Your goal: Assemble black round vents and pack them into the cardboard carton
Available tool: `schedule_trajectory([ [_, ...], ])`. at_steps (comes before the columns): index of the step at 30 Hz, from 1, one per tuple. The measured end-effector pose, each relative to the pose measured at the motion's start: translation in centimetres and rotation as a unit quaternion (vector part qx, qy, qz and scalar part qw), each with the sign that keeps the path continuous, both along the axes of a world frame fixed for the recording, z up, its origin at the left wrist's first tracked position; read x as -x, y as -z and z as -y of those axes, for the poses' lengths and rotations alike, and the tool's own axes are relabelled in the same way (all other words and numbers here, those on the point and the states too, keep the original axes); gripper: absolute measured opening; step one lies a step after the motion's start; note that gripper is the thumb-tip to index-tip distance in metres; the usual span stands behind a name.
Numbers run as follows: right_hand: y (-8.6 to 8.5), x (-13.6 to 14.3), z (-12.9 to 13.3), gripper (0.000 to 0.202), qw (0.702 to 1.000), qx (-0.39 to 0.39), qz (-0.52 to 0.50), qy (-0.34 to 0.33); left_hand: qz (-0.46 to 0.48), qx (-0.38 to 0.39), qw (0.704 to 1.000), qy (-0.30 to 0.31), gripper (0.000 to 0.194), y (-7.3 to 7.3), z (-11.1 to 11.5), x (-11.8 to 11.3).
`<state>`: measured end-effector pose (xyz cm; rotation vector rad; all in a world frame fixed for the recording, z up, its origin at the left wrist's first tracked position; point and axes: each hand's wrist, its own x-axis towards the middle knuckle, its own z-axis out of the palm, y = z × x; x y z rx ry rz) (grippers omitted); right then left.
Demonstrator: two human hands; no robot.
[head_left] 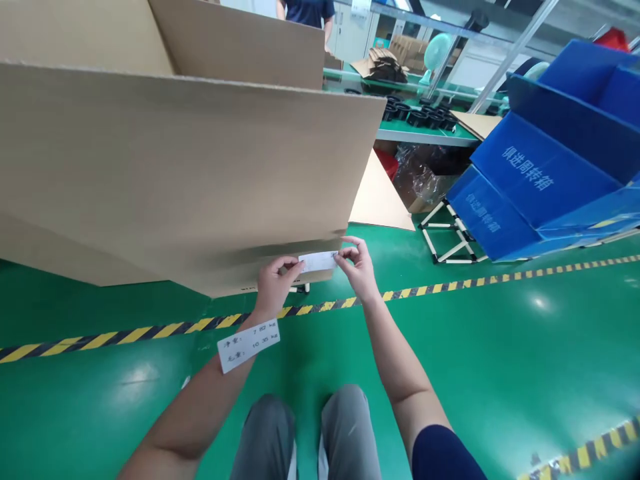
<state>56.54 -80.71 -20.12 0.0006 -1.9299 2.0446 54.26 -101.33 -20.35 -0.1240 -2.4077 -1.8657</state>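
From where I stand, both hands are up at a big, open-topped brown cardboard box (200, 173), down by its lower edge, close to the lower right corner. Between them is a small white rectangular label (318, 261): the left hand (274, 283) has its left end pinched between thumb and forefinger, and the right hand (357, 270) pinches the other end, the fingers behind it loosely raised. The strip lies in front of the cardboard, though I can't tell whether any of it touches. A larger white printed label (249, 345) sits across the left forearm, just below the wrist, with two lines of text ending in "kg". Underfoot is a shiny green floor (450, 400), crossed by yellow-and-black striped tape (200, 325) that runs just in front of the box. Off to the right, blue boxes with white lettering (530, 170) lean over a white pipe frame with black joints (453, 260). Beyond the brown box, black rings (417, 118) cluster along the front edge of a green worktop (467, 134), and a person in a dark shirt (310, 12) stands at the back.
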Motion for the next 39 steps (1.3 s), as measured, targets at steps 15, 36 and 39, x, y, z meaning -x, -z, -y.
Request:
schedule_trajectory([
  [15, 3.2, 6.7, -1.1, 0.049, 0.971, -0.016, -0.196, 0.139, -0.304, 0.149, 0.919, -0.200, 0.010, 1.2, -4.2, 3.9],
  [36, 3.0, 7.6, -0.3, 0.047, 0.966, -0.012, -0.190, 0.172, -0.290, 0.174, 0.909, -0.244, 0.011, 1.1, -5.3, 4.1],
  [39, 2.9, 7.5, -0.2, 0.044, 0.965, -0.019, -0.189, 0.182, -0.285, 0.191, 0.904, -0.255, 0.011, 1.1, -5.5, 4.0],
])
